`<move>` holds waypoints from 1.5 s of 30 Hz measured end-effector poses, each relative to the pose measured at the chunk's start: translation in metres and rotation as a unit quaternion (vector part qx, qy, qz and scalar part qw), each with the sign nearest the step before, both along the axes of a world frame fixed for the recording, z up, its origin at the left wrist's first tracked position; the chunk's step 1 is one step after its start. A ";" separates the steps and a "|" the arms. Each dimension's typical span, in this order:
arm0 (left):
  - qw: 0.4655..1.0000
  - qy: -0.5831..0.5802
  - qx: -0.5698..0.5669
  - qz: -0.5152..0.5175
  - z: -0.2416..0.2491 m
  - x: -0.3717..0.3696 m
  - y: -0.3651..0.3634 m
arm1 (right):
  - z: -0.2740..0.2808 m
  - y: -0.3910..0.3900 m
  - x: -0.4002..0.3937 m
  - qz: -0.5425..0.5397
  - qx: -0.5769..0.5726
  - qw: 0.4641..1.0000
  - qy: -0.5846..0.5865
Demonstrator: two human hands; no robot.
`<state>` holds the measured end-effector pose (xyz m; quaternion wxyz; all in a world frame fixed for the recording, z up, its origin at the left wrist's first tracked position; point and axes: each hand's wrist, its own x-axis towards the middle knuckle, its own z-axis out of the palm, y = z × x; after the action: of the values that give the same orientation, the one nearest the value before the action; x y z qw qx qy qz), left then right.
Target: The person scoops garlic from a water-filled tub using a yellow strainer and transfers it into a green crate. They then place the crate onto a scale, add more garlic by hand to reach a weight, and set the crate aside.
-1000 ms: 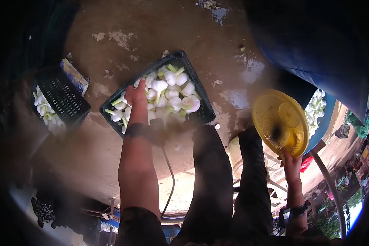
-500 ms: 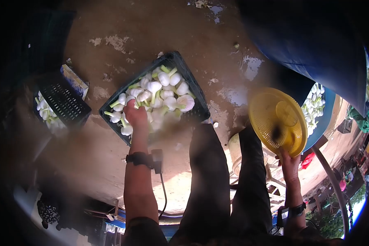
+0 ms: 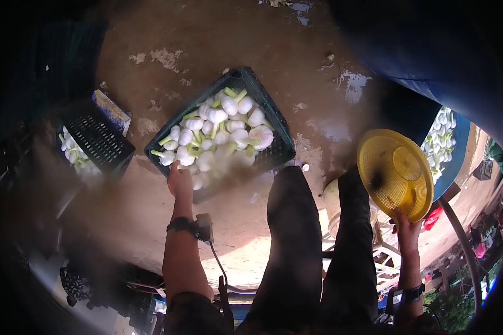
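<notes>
A dark green crate [image 3: 278, 120] full of white garlic bulbs [image 3: 217, 115] with short green stems lies on the floor ahead. My left hand [image 3: 180, 181] is at the crate's near left edge, against the bulbs; its fingers are bent, and what they may hold is too small to tell. On the right, my right hand [image 3: 408, 230] grips the rim of a yellow perforated basket [image 3: 402, 162]. The basket is tilted, and a dark blurred spot covers part of its inside.
Another dark crate [image 3: 98, 139] with garlic stands at the left. A blue tub [image 3: 458, 151] of garlic is at the right, under a large blue object [image 3: 430, 61]. My legs [image 3: 294, 234] extend forward. Haze blurs the lower left.
My left hand has moved from on top of the bulbs back to the crate's near left edge. The whole view has shifted slightly, and my right hand still holds the yellow basket.
</notes>
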<state>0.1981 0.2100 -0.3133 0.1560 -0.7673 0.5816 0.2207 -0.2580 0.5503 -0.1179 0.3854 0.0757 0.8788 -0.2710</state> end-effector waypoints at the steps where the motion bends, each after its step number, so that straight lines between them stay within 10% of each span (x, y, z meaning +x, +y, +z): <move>1: 0.999 0.053 -0.004 -0.002 0.009 -0.009 -0.001 | -0.004 0.001 0.000 0.001 0.000 1.000 -0.003; 7: 0.991 -0.067 0.043 -0.107 -0.023 -0.056 -0.068 | -0.007 0.011 0.002 0.089 0.006 0.996 0.008; 9: 0.997 -0.053 -0.060 0.007 -0.026 -0.048 -0.075 | 0.003 0.013 0.000 0.096 0.026 0.995 -0.028; 19: 0.876 0.156 0.107 -0.443 0.031 -0.197 0.036 | 0.004 -0.014 0.008 0.042 0.010 0.997 -0.066; 22: 0.906 0.005 0.140 -0.400 -0.043 -0.230 0.065 | 0.013 -0.023 0.006 0.073 0.019 0.997 -0.020; 24: 0.974 0.008 0.155 -0.164 -0.061 -0.230 0.073 | 0.012 -0.004 0.001 0.071 0.024 0.997 -0.029; 32: 0.947 0.043 0.096 -0.302 0.047 -0.181 0.052 | 0.028 -0.002 -0.003 -0.006 -0.005 0.999 -0.040; 39: 0.982 0.077 -0.035 -0.166 0.048 -0.103 -0.009 | 0.027 -0.008 -0.006 0.016 -0.024 0.999 -0.026; 45: 0.923 0.187 0.063 -0.330 0.024 -0.176 0.061 | 0.018 -0.008 0.001 -0.020 -0.020 0.999 -0.035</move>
<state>0.0221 0.2709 -0.2890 0.1567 -0.4654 0.8052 0.3325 -0.2574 0.5425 -0.1000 0.4117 0.0952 0.8575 -0.2935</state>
